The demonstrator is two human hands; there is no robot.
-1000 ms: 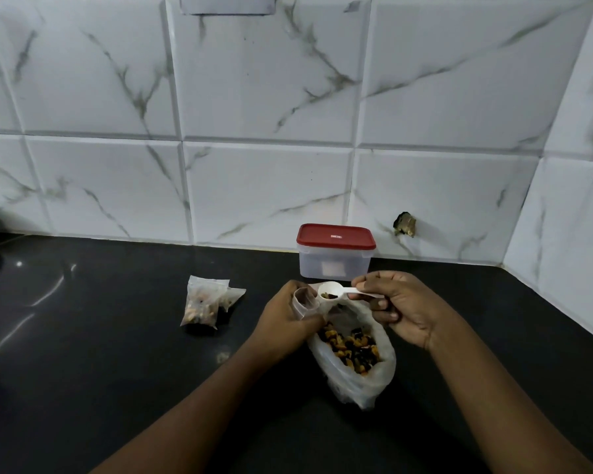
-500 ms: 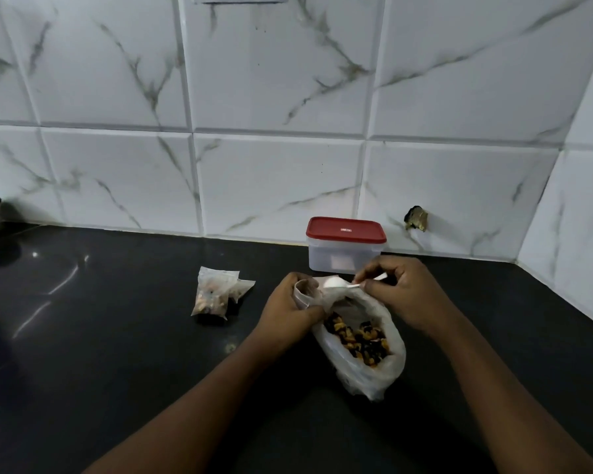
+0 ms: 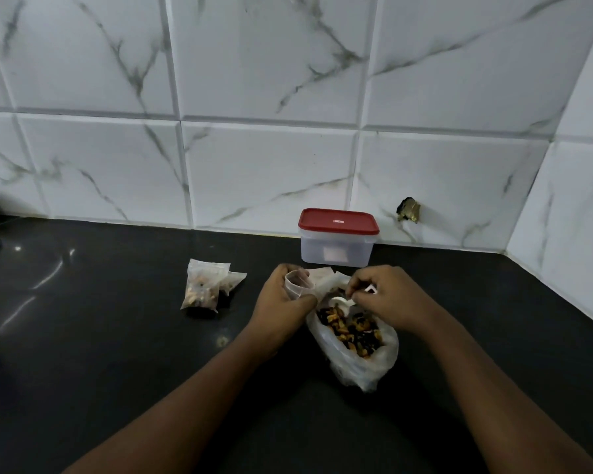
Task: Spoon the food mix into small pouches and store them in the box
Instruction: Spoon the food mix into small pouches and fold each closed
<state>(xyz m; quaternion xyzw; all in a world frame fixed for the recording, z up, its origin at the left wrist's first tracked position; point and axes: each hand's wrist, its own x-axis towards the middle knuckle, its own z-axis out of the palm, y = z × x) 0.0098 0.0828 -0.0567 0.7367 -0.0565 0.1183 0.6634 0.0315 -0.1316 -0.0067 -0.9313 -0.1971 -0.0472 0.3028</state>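
Pinching spoon (image 3: 339,301) in food mix bag (image 3: 374,366), right hand (image 3: 387,299) fingers clamped on it; left hand (image 3: 283,302) fingers curled round small open pouch (image 3: 298,284); box (image 3: 338,249) behind.

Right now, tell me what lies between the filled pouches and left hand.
Only bare black counter separates the filled pouches from the left hand, in the head view.
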